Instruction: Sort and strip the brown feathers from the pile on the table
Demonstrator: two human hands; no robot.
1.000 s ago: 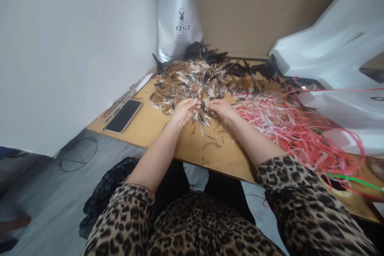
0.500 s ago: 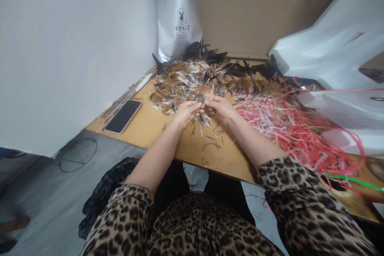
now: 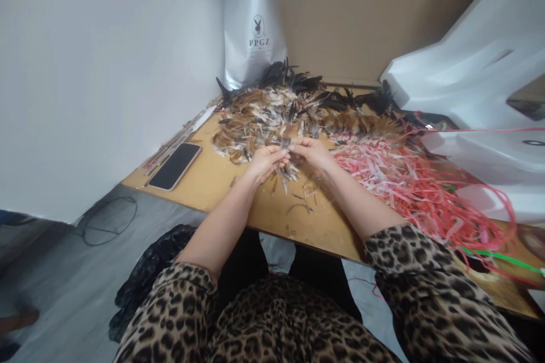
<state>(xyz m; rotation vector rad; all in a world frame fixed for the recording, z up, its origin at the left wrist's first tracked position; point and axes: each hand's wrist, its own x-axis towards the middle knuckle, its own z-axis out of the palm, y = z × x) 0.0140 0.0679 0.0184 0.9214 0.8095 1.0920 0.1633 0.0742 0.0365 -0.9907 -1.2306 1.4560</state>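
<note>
Over the near edge of a heap of brown, white and black feathers (image 3: 259, 116), my two hands meet fingertip to fingertip. My left hand (image 3: 268, 163) is closed in a pinch on small feathers (image 3: 286, 140) whose tips stick up between the hands. Thumb and fingers of my right hand (image 3: 312, 153) pinch the same small feathers from the other side. How many feathers are held is too small to tell. Loose feathers (image 3: 289, 173) lie on the table just under the hands.
Right of my hands spreads a tangle of red and pink ribbon strips (image 3: 409, 187). A phone (image 3: 175, 166) lies at the table's left. Behind the feathers stands a silver bag (image 3: 253, 34); white plastic panels (image 3: 451, 76) rise at right. A black plastic bag (image 3: 149, 272) sits on the floor.
The fingers have shifted slightly, and the small feathers between them show more clearly above the fingertips. Both hands stay in nearly the same place.
</note>
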